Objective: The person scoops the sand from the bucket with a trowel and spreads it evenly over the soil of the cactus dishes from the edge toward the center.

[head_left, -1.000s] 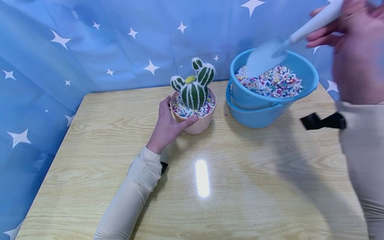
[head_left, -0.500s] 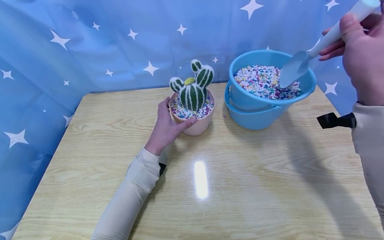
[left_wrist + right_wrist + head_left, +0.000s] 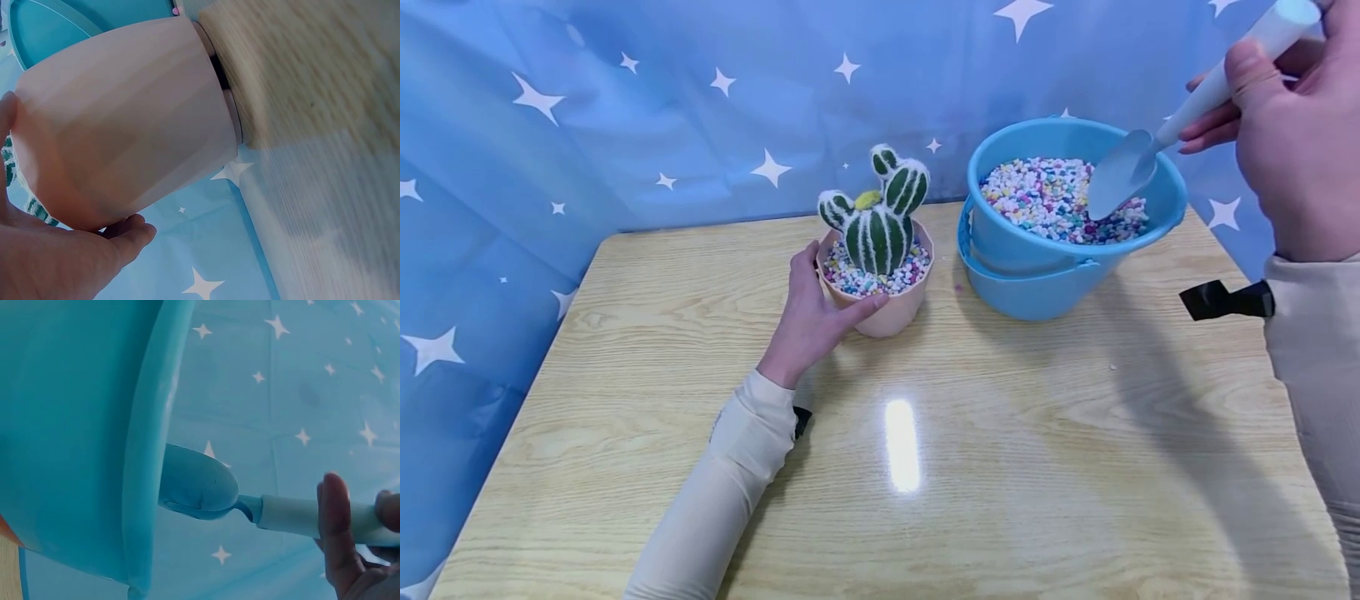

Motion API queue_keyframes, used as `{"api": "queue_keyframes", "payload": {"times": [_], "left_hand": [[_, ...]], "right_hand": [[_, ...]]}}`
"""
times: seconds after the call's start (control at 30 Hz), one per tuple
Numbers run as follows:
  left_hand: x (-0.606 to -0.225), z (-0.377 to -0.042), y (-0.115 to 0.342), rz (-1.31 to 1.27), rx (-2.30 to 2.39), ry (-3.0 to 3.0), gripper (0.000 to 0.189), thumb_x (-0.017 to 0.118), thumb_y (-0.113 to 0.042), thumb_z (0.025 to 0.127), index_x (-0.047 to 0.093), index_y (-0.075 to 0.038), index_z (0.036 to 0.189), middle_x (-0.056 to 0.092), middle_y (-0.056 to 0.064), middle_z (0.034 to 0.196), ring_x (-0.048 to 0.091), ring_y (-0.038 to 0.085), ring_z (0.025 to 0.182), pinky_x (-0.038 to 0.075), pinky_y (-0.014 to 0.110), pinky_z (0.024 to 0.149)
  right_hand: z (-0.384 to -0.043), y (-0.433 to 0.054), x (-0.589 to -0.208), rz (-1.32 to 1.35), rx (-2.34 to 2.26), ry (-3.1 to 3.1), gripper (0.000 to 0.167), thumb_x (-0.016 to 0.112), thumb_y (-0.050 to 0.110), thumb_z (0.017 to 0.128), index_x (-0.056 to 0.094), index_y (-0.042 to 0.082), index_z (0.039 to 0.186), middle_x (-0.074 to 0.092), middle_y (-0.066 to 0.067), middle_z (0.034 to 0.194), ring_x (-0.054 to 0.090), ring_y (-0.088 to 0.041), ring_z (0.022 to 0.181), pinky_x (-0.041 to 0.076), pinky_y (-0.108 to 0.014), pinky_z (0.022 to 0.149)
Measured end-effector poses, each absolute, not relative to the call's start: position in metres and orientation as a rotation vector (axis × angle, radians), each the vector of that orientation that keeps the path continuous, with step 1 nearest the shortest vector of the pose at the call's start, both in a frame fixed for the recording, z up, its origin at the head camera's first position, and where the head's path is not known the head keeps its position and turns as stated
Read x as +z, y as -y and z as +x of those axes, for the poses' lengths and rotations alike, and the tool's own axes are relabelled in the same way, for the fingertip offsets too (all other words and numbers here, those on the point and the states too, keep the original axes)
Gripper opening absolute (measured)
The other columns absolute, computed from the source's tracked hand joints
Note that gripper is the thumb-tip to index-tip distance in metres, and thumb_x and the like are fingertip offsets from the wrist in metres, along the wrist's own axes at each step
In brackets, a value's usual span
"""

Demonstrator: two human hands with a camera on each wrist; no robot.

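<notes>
My left hand grips the rim of a pale pink flowerpot from its left front, thumb along the near side. In the pot a green cactus with white fuzzy ribs stands in multicoloured pebbles. My right hand, at the upper right, holds the handle of a light blue toy shovel. The shovel's blade reaches into a blue bucket, its tip touching the coloured pebbles there. In the right wrist view the bucket wall hides the blade's tip.
The wooden table reaches the blue star-patterned curtain at the back and left. The bucket's handle hangs down around its front. One small loose pebble lies on the table right of the bucket's front.
The shovel has swung from above the bucket's left part to its right side and lowered until its tip meets the pebbles. My left hand stays on the flowerpot.
</notes>
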State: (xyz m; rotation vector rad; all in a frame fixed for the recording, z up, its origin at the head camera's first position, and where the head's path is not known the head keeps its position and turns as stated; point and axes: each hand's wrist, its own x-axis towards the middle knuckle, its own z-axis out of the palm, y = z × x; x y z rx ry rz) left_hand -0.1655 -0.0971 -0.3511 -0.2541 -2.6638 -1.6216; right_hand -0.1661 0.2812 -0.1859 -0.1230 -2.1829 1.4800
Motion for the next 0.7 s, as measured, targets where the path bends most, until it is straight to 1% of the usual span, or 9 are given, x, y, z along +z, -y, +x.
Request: {"api": "queue_keyframes", "payload": {"times": [0.3, 0.43, 0.7], "left_hand": [[-0.35, -0.166, 0.096, -0.266, -1.62, 2.661, 0.121, 0.079, -0.063, 0.071, 0.012, -0.008, 0.155, 0.019, 0.01, 0.155, 0.024, 0.022, 0.14, 0.023, 0.04, 0.112], [-0.35, -0.166, 0.096, -0.267, -1.614, 2.664, 0.12, 0.078, -0.065, 0.071, 0.013, -0.01, 0.156, 0.018, 0.01, 0.155, 0.024, 0.023, 0.14, 0.024, 0.042, 0.112], [-0.349, -0.163, 0.1, -0.275, -1.603, 2.659, 0.12, 0.079, -0.063, 0.072, 0.012, -0.007, 0.155, 0.017, 0.013, 0.155, 0.024, 0.026, 0.141, 0.023, 0.043, 0.112]], "right_hand": [[-0.164, -0.279, -0.187, -0.146, 1.461, 2.186, 0.054, 0.054, 0.033, 0.098, 0.035, 0.029, 0.148, 0.056, 0.001, 0.123, 0.064, 0.003, 0.074, 0.047, -0.011, 0.067], [-0.165, -0.282, -0.189, -0.145, 1.447, 2.192, 0.055, 0.054, 0.036, 0.095, 0.036, 0.028, 0.146, 0.057, -0.001, 0.124, 0.065, 0.002, 0.074, 0.047, -0.011, 0.067], [-0.167, -0.289, -0.204, -0.001, 1.521, 2.133, 0.04, 0.058, 0.029, 0.096, 0.046, 0.015, 0.132, 0.064, -0.008, 0.111, 0.068, -0.007, 0.067, 0.052, -0.018, 0.063]]}}
